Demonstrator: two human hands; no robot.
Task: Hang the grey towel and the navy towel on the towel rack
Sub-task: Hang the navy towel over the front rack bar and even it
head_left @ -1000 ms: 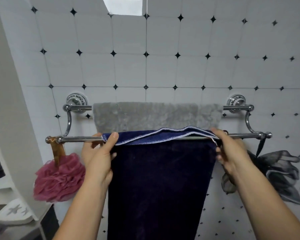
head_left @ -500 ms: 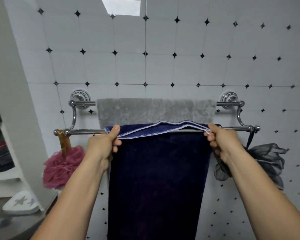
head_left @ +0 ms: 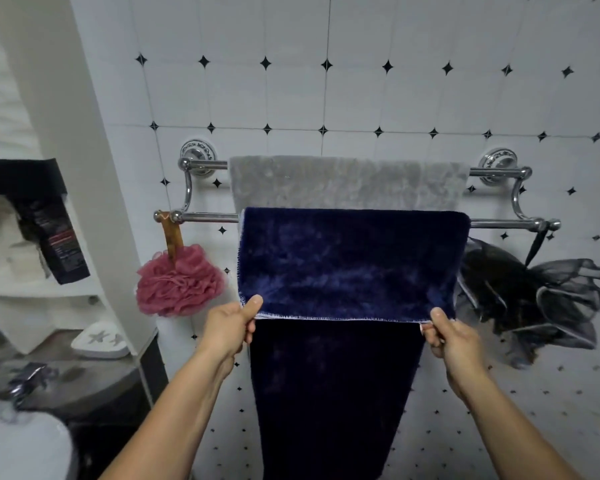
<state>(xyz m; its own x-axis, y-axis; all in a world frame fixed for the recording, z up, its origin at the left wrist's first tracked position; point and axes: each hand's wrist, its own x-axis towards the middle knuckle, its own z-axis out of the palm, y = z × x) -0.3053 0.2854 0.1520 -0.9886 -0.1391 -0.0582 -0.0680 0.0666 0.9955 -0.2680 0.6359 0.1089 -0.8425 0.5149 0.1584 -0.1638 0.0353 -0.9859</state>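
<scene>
Head view. Chrome double towel rack (head_left: pixel 208 216) on white tiled wall (head_left: pixel 361 98) with black diamond insets. Grey towel (head_left: pixel 347 181) draped over rear upper bar, spread flat between the two wall mounts. Navy towel (head_left: pixel 350 261) folded over front lower bar, directly in front of the grey one; its front flap ends at a white-stitched hem, longer panel hanging below.

Left hand (head_left: pixel 231 327) pinches the hem's corner at 9 o'clock of the flap, thumb on top. Right hand (head_left: pixel 454 336) pinches the opposite corner at 3 o'clock, fingers closed on the cloth.

Pink bath pouf (head_left: pixel 179 282) hangs from the rack's left end; dark mesh pouf (head_left: pixel 534 299) from the right end. White soap dish (head_left: pixel 101 339) at 8 o'clock on a dark ledge.
</scene>
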